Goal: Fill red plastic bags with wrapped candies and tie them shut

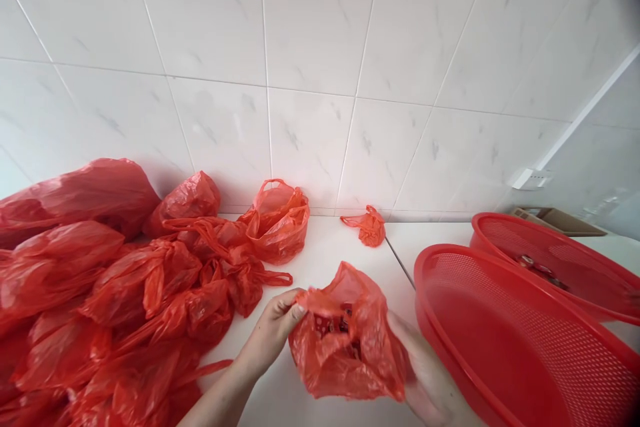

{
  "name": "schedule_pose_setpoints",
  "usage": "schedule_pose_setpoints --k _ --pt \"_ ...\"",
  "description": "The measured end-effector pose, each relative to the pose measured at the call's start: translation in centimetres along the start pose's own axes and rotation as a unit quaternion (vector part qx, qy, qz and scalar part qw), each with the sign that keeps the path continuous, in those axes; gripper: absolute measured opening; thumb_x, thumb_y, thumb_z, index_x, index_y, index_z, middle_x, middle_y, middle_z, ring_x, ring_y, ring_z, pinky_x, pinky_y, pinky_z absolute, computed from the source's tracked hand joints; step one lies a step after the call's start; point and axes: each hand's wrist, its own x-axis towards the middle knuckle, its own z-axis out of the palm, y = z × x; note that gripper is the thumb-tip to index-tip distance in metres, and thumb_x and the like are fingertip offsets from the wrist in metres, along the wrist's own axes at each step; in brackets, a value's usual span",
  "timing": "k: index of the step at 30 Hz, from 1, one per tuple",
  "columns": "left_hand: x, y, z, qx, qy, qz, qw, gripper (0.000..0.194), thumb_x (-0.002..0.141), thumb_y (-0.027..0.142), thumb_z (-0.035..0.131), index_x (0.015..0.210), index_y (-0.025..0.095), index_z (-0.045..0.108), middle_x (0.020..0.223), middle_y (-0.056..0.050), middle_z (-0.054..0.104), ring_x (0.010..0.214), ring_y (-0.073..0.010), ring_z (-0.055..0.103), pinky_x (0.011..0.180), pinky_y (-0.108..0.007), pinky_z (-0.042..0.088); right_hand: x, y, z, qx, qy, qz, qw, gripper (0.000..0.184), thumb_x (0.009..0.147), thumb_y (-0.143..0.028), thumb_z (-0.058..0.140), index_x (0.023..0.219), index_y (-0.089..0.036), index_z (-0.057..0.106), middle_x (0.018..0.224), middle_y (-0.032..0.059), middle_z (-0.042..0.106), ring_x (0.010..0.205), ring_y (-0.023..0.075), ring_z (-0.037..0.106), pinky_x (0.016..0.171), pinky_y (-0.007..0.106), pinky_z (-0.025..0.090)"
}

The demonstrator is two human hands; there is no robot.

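A thin red plastic bag (350, 360) is held up in front of me, its mouth open and crumpled. Small dark and red patterned items (333, 325) show inside, too covered to name. My left hand (273, 330) pinches the bag's rim between thumb and fingers on the left. On the other side, my right hand (423, 363) grips the bag, its fingers mostly hidden behind the plastic. Left of my hands lies a heap of filled red plastic bags (145, 280), several of them knotted.
A small tied red bag (371, 227) lies near the tiled wall (310, 147). To the right stand a large red plastic basket (493, 347) and a second red basket (575, 247) with a few small items. Behind them is a cardboard box (570, 221) on the white table (320, 240).
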Motion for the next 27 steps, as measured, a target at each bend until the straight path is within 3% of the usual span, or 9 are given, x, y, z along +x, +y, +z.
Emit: schedule_pose_setpoints --k 3,5,9,11,13,15,18,22,27 --pt "0.8 0.9 0.5 -0.12 0.096 -0.003 0.988 0.029 0.086 0.042 0.058 0.084 0.016 0.07 0.078 -0.003 0.07 0.066 -0.0149 0.062 0.061 -0.022 0.046 -0.2 -0.9 0.4 -0.065 -0.003 -0.051 0.997 0.038 0.073 -0.04 0.071 0.106 -0.022 0.064 0.102 0.0092 0.069 0.094 0.0267 0.064 0.078 0.039 0.052" --pt "1.5 1.7 0.5 -0.205 0.167 0.008 0.964 0.026 0.085 0.041 0.059 0.09 0.017 0.069 0.084 -0.003 0.071 0.072 -0.0163 0.065 0.066 -0.023 0.049 -0.6 -1.8 0.1 -0.138 0.085 -0.151 0.975 0.036 0.069 -0.039 0.073 0.1 -0.024 0.063 0.093 0.0061 0.068 0.085 0.0236 0.064 0.073 0.036 0.053" --pt "2.5 3.2 -0.1 -0.313 0.301 0.014 0.901 0.018 0.088 0.028 0.057 0.097 0.016 0.067 0.096 -0.005 0.071 0.083 -0.0148 0.067 0.08 -0.025 0.052 -2.1 -3.0 0.1 -0.346 0.292 -0.385 0.804 0.023 0.077 -0.04 0.065 0.094 -0.024 0.064 0.092 0.0046 0.066 0.088 0.0218 0.061 0.08 0.035 0.049" --pt "2.5 3.6 -0.4 -0.338 0.328 0.005 0.882 0.016 0.09 0.024 0.054 0.095 0.015 0.067 0.096 -0.005 0.071 0.085 -0.0136 0.067 0.085 -0.025 0.051 -2.7 -3.1 0.8 -0.395 0.31 -0.467 0.728 0.021 0.082 -0.036 0.059 0.098 -0.024 0.065 0.103 0.0064 0.064 0.1 0.0244 0.058 0.091 0.04 0.045" --pt "2.3 3.7 -0.5 -0.347 0.323 -0.004 0.88 0.017 0.091 0.023 0.052 0.097 0.016 0.066 0.099 -0.005 0.07 0.09 -0.0142 0.066 0.089 -0.026 0.051 -2.9 -2.8 1.6 -0.388 0.299 -0.519 0.701 0.026 0.081 -0.03 0.06 0.107 -0.025 0.063 0.117 0.008 0.059 0.112 0.0268 0.053 0.097 0.044 0.041" --pt "2.0 3.5 -0.4 -0.345 0.31 -0.01 0.886 0.019 0.092 0.024 0.051 0.101 0.016 0.065 0.103 -0.006 0.07 0.097 -0.0159 0.066 0.091 -0.027 0.051 -2.5 -2.3 1.7 -0.347 0.281 -0.532 0.719 0.047 0.077 -0.027 0.066 0.122 -0.028 0.054 0.135 0.0091 0.048 0.118 0.0287 0.05 0.098 0.049 0.04" --pt "1.9 3.3 -0.2 -0.328 0.294 -0.019 0.897 0.022 0.09 0.027 0.053 0.106 0.017 0.065 0.105 -0.007 0.07 0.101 -0.0197 0.064 0.092 -0.031 0.051 -1.1 -1.3 0.3 -0.271 0.226 -0.493 0.795 0.079 0.072 -0.028 0.073 0.139 -0.035 0.031 0.152 0.0091 0.024 0.127 0.0303 0.044 0.102 0.055 0.036" --pt "1.8 3.0 0.0 -0.296 0.254 0.003 0.921 0.034 0.087 0.041 0.056 0.112 0.019 0.062 0.11 -0.008 0.068 0.108 -0.0236 0.061 0.094 -0.035 0.049 1.8 -0.7 -2.2 -0.185 0.165 -0.351 0.903 0.078 0.078 -0.044 0.066 0.142 -0.033 0.024 0.154 0.0115 0.022 0.136 0.0293 0.033 0.109 0.054 0.027" --pt "0.7 2.7 -0.2 -0.128 0.147 0.105 0.975 0.082 0.06 0.071 0.067 0.125 0.023 0.053 0.13 -0.012 0.055 0.124 -0.0339 0.047 0.1 -0.043 0.042 7.2 -2.3 -2.1 -0.166 0.112 -0.274 0.941 0.085 0.074 -0.055 0.066 0.143 -0.029 0.025 0.152 0.0101 0.027 0.137 0.0248 0.032 0.11 0.046 0.029"
